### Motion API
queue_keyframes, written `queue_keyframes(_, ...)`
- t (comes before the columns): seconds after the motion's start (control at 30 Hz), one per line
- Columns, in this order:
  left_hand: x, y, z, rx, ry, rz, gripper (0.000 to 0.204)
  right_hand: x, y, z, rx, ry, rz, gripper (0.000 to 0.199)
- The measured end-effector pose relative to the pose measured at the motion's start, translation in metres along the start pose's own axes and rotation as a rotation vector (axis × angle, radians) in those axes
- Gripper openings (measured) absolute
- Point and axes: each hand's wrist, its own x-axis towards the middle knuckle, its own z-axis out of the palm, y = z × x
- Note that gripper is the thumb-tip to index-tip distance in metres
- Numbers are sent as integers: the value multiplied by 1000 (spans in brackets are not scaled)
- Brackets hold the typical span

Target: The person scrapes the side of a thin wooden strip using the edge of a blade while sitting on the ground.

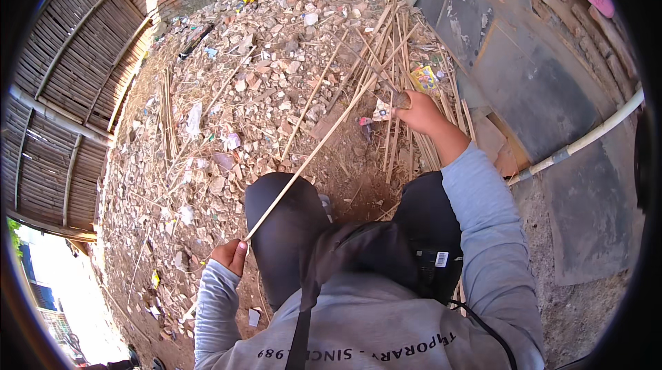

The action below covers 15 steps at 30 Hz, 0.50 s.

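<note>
Pale bamboo strip (296,175) slants across the left knee (293,215); beside that knee, the left hand's (228,256) thumb and fingers pinch its near part. Beyond the knee, the right hand's (420,113) fingers wrap a tool handle (402,100).

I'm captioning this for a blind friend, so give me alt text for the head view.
The left hand grips a long pale stick, and the right hand holds a knife-like tool. More sticks lie on rubble-strewn ground ahead.
</note>
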Motion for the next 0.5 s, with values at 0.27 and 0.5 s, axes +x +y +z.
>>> queue_keyframes(0.27, -2, 4, -9, 152, 37, 61, 49, -27, -60, 11, -340, -395, -408, 32)
queue_keyframes(0.5, -3, -1, 7, 213, 152, 50, 46, -12, -13, 1, -94, -167, 11, 42)
